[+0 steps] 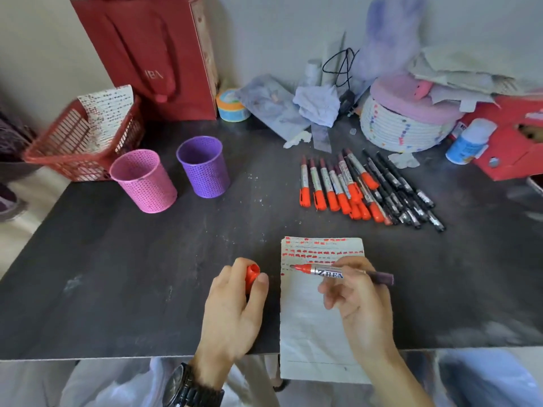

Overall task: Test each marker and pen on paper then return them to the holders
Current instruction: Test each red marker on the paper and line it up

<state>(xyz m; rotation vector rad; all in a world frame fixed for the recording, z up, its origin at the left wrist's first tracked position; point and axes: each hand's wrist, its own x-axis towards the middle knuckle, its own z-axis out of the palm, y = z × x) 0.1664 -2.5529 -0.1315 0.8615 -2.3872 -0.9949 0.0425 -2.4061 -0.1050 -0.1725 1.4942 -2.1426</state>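
My right hand (357,301) grips an uncapped red marker (326,271), its tip touching the left edge of a lined paper sheet (311,327) that bears rows of red dashes near the top. My left hand (235,306) pinches the marker's red cap (252,276) just left of the paper. A pile of red-capped markers (332,186) and black pens (405,192) lies on the dark table beyond the paper. A pink mesh holder (144,180) and a purple mesh holder (203,167) stand at the left; no markers or pens show in them.
A red plastic basket (58,151) with a marked paper sits at the far left, a red gift bag (152,54) behind it. Tape roll (232,107), crumpled papers, a white woven basket (402,130), a small bottle (468,142) and a red box (517,136) crowd the back. The paper overhangs the table's front edge.
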